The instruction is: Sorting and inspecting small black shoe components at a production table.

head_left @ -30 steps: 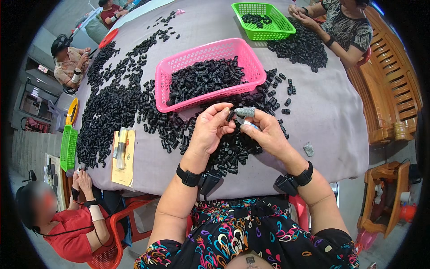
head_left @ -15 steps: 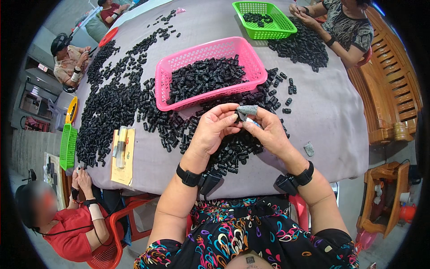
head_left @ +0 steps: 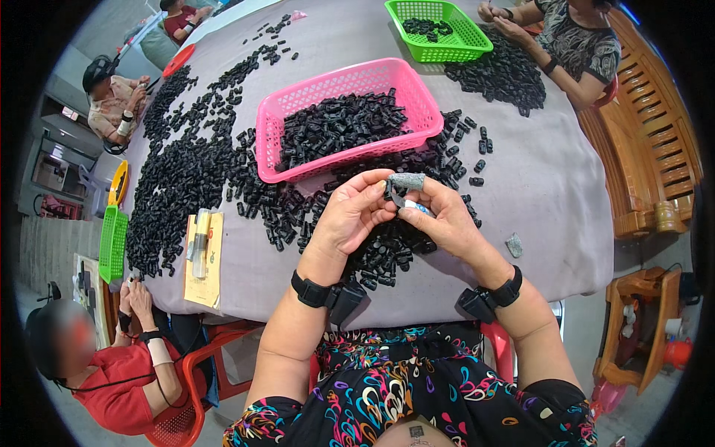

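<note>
My left hand (head_left: 350,216) and my right hand (head_left: 439,220) meet above a heap of small black plastic parts (head_left: 387,249) on a grey-covered table (head_left: 536,179). My right hand wears a grey fingertip cover (head_left: 406,181) on its forefinger and pinches a small part with a white and blue bit (head_left: 418,208). My left hand's fingers close on the same small part from the left. Just beyond my hands stands a pink basket (head_left: 298,104) filled with black parts.
A green basket (head_left: 477,37) sits at the far side by another person's hands (head_left: 499,18). Loose black parts (head_left: 186,171) spread over the table's left. A yellow card with a tube (head_left: 202,257) lies near the front left. Other people sit at the left. A small grey scrap (head_left: 515,245) lies right.
My hands have stayed together over the heap; the fingers have shifted slightly around the small part, and the grey-tipped forefinger has lifted a little toward the basket.
</note>
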The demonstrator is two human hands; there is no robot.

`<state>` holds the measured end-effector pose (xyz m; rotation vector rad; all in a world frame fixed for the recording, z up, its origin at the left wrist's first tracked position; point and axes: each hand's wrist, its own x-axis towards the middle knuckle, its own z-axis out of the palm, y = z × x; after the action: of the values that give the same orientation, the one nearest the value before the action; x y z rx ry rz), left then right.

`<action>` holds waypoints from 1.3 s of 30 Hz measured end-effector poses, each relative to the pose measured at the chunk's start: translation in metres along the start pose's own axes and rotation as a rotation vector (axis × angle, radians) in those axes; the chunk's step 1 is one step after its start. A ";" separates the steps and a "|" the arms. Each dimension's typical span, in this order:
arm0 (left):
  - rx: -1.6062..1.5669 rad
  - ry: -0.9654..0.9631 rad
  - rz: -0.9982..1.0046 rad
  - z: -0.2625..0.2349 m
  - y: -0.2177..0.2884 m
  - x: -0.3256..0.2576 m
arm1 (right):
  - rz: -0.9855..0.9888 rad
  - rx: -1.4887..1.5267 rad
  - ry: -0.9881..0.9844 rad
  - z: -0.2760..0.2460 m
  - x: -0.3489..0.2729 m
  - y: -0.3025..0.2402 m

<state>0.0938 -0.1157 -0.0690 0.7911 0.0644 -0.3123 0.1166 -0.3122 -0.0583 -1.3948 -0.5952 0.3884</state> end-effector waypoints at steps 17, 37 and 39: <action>0.034 -0.125 -0.007 0.007 0.004 -0.002 | -0.005 0.049 -0.048 -0.003 0.001 -0.001; 0.031 -0.138 -0.009 0.006 0.005 0.000 | 0.017 -0.027 -0.082 -0.004 0.001 -0.006; 0.035 -0.147 -0.006 0.004 0.005 0.000 | 0.022 -0.035 -0.089 -0.005 0.001 -0.006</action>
<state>0.0946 -0.1153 -0.0631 0.8008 -0.0771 -0.3778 0.1196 -0.3169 -0.0530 -1.4236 -0.6624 0.4612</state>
